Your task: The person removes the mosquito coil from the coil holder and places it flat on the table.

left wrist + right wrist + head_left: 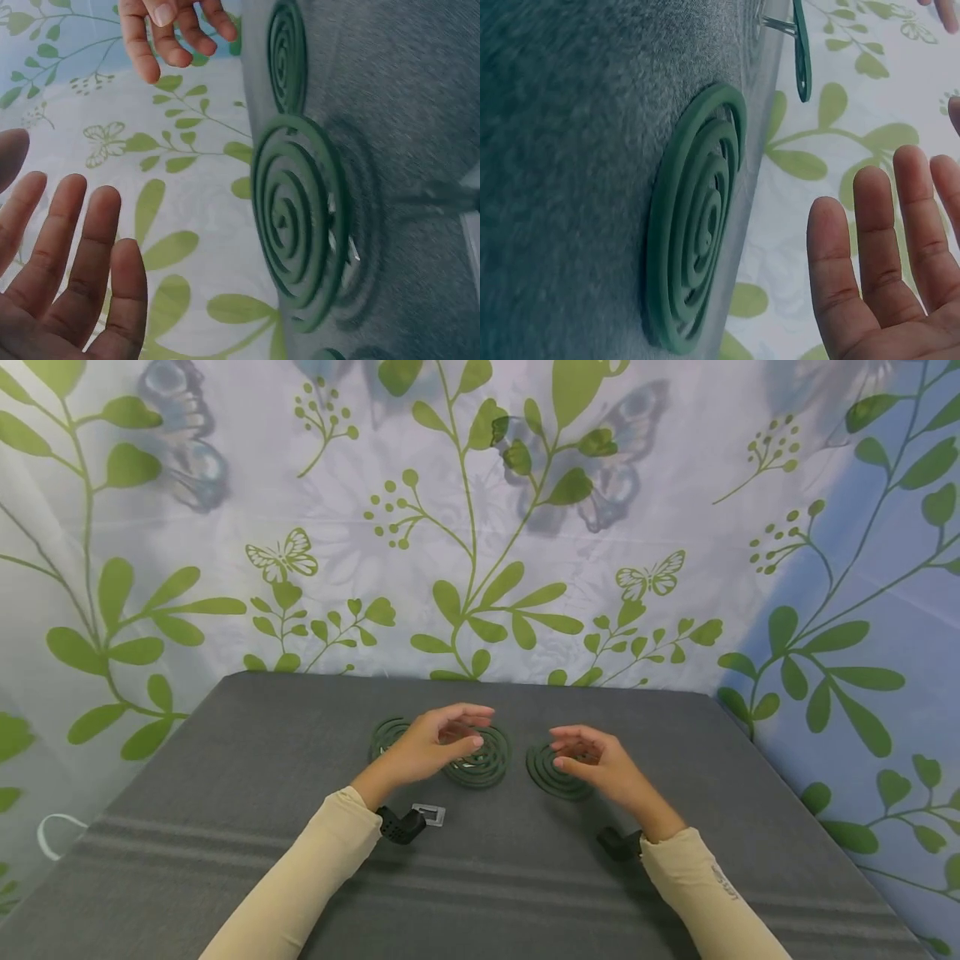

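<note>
My left hand (431,745) hovers over green mosquito coils with its fingers loosely bent and nothing held. Beneath it, one coil (483,770) sits raised on a metal piece; another coil (378,739) farther left is partly hidden by the hand. My right hand (603,767), also relaxed and holding nothing, is above a third coil (551,772), which lies flat on the table in the right wrist view. The left wrist view shows the raised coil (289,217) casting a shadow on the cloth. A small flat metal stand (429,814) lies near my left wrist.
Grey cloth covers the table (517,877), with creases running across its front part. Behind and to the sides hangs a curtain (510,552) printed with leaves and butterflies. A white loop (47,839) shows beyond the table's left edge.
</note>
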The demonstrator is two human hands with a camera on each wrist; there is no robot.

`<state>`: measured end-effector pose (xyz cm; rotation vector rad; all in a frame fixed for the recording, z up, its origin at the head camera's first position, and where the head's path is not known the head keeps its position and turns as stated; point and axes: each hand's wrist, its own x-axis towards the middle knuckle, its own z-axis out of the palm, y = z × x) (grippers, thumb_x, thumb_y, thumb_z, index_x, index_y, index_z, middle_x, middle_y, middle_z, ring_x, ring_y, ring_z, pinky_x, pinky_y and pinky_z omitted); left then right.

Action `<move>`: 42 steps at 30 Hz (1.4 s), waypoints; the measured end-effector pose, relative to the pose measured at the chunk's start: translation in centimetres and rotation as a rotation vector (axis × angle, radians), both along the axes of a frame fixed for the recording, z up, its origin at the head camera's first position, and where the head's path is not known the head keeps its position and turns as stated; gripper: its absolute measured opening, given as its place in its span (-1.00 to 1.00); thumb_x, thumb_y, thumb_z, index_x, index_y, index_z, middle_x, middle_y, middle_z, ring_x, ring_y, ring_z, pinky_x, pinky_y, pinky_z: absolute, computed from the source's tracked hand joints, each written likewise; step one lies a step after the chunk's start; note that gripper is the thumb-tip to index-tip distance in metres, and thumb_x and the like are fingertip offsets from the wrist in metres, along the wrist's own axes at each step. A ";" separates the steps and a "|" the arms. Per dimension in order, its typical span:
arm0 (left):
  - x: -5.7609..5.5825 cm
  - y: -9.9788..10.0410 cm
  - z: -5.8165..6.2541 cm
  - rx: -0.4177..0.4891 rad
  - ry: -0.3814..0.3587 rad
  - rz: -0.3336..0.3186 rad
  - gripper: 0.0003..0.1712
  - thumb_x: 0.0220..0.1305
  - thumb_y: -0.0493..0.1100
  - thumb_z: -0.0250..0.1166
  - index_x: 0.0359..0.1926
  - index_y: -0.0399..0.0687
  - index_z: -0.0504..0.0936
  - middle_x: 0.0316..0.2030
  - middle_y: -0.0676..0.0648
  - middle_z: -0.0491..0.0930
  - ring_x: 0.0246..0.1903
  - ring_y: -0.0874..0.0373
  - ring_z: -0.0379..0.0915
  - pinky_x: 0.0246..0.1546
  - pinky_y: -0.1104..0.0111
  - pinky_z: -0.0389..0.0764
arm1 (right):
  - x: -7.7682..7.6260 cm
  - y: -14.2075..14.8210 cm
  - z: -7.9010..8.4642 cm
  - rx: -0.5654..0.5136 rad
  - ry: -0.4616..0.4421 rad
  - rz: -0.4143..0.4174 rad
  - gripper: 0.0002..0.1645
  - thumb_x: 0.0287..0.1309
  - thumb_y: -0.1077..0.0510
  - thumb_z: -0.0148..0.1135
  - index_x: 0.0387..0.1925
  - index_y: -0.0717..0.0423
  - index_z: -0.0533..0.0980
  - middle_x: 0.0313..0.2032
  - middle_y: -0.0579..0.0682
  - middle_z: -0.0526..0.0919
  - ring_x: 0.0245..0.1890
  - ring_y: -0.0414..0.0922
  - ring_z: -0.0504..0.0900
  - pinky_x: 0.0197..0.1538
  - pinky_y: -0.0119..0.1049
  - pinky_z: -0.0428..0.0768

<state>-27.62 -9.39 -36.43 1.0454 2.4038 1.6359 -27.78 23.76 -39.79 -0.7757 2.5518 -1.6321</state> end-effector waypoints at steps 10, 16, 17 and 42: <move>-1.0 -1.4 -1.7 0.051 -0.049 0.046 -0.43 0.61 -0.30 0.27 0.54 -0.28 0.43 0.30 -0.33 0.60 0.23 -0.23 0.58 0.17 0.03 0.65 | -1.5 -1.5 -0.6 0.034 -0.060 0.020 -0.47 0.48 0.31 0.35 0.37 0.45 0.50 0.18 0.50 0.61 0.08 0.05 0.70 0.02 -0.22 0.71; -1.3 -1.8 -2.0 0.058 -0.090 0.046 -0.41 0.60 -0.34 0.25 0.54 -0.37 0.39 0.29 -0.45 0.55 0.19 -0.29 0.57 0.16 0.09 0.65 | -2.3 -2.3 -0.9 0.044 -0.075 0.020 -0.46 0.50 0.31 0.33 0.39 0.46 0.48 0.19 0.45 0.62 0.13 0.16 0.69 0.06 -0.27 0.68; -1.4 -1.9 -2.0 0.055 -0.096 0.051 -0.42 0.61 -0.34 0.25 0.54 -0.37 0.39 0.30 -0.47 0.55 0.20 -0.29 0.57 0.17 0.07 0.64 | -2.4 -2.4 -0.9 0.048 -0.074 0.021 -0.46 0.50 0.31 0.33 0.39 0.47 0.47 0.19 0.45 0.62 0.14 0.19 0.69 0.07 -0.26 0.68; -2.0 -3.4 -2.6 -0.168 -0.178 0.169 -0.29 0.59 -0.24 0.32 0.62 -0.24 0.30 0.22 -0.35 0.65 0.17 -0.21 0.64 0.12 -0.02 0.66 | -4.3 -5.3 -1.7 0.204 -0.056 0.007 -0.36 0.42 0.20 0.46 0.42 0.33 0.51 0.15 0.28 0.70 0.10 0.22 0.70 0.13 0.15 0.68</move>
